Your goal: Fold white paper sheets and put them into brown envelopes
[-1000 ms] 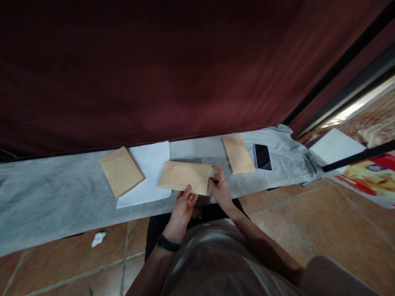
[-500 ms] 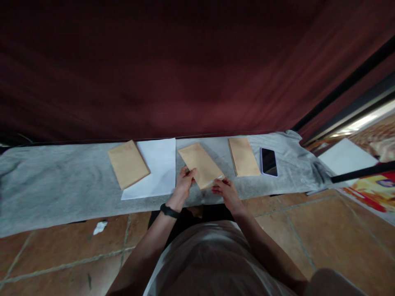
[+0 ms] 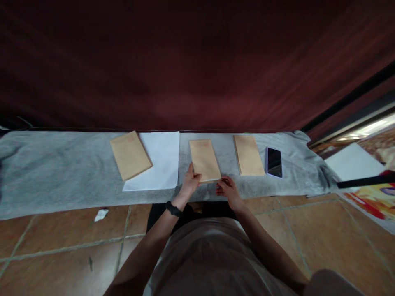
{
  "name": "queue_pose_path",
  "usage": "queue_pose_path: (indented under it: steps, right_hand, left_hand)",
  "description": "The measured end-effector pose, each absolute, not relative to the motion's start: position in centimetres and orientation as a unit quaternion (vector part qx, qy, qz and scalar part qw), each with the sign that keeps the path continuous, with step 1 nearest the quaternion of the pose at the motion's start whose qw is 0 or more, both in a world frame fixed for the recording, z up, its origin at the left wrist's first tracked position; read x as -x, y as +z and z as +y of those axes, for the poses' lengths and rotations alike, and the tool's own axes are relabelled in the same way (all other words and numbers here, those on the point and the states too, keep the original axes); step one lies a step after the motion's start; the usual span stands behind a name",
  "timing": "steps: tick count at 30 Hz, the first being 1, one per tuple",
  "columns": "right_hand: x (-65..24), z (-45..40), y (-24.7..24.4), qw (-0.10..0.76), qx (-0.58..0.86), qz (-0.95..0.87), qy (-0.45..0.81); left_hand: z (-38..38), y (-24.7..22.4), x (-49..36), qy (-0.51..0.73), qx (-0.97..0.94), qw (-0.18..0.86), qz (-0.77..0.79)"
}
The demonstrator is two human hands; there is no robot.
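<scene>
A tan paper envelope [image 3: 205,159] lies between my hands over the grey cloth, its short near edge toward me. My left hand [image 3: 190,181] grips its near left corner, thumb on top and fingers along the left side. At the near right corner, my right hand [image 3: 227,187] pinches the edge with thumb and curled fingers. A pale strip runs along the envelope's near edge. To the right is a stack of similar envelopes [image 3: 249,155]. On the left another tan envelope or stack [image 3: 131,155] partly covers white paper [image 3: 163,160].
A phone [image 3: 274,162] with a light purple case lies right of the stack. Grey cloth [image 3: 61,172] covers the narrow surface. Behind it hangs a dark red curtain [image 3: 197,82]. A black bar [image 3: 364,181] and a white sheet [image 3: 354,162] are at far right.
The envelope between my hands has turned from slanted to nearly straight, and its near edge sits level. Both hands stay at its near corners. The whole view has shifted slightly.
</scene>
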State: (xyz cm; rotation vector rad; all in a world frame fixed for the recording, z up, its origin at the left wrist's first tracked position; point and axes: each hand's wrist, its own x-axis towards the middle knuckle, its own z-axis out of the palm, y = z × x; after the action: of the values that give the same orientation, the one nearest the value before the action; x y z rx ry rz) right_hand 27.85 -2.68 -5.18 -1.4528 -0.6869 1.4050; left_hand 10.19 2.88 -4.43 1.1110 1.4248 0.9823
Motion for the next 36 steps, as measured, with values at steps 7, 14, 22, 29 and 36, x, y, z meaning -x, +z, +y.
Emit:
queue_pose_path:
  steps: [7,14,22,29,36]
  right_hand:
    - [-29.9,-2.3,-5.7,0.372,0.613,-0.659,0.229]
    - [-30.3,0.2,-5.8,0.23,0.502,-0.824,0.127]
    - [-30.9,0.7,-5.0,0.134,0.47,-0.868,0.086]
    - [-30.8,0.7,-5.4,0.155,0.473,-0.863,0.087]
    - [-31.1,0.8,-7.0,0.227,0.472,-0.843,0.125]
  left_hand:
    - [3.0,-4.7,-8.9,0.311,-0.606,0.332,0.652]
    - [0.4,-3.2,-8.6,0.189,-0.724,0.136,0.649]
    - [0.0,-3.7,-7.6,0.122,-0.839,0.099,0.52]
    - [-0.1,-3.4,-7.4,0.114,-0.845,0.084,0.516]
    - [4.3,-3.7,-9.4,0.156,-0.858,0.069,0.485]
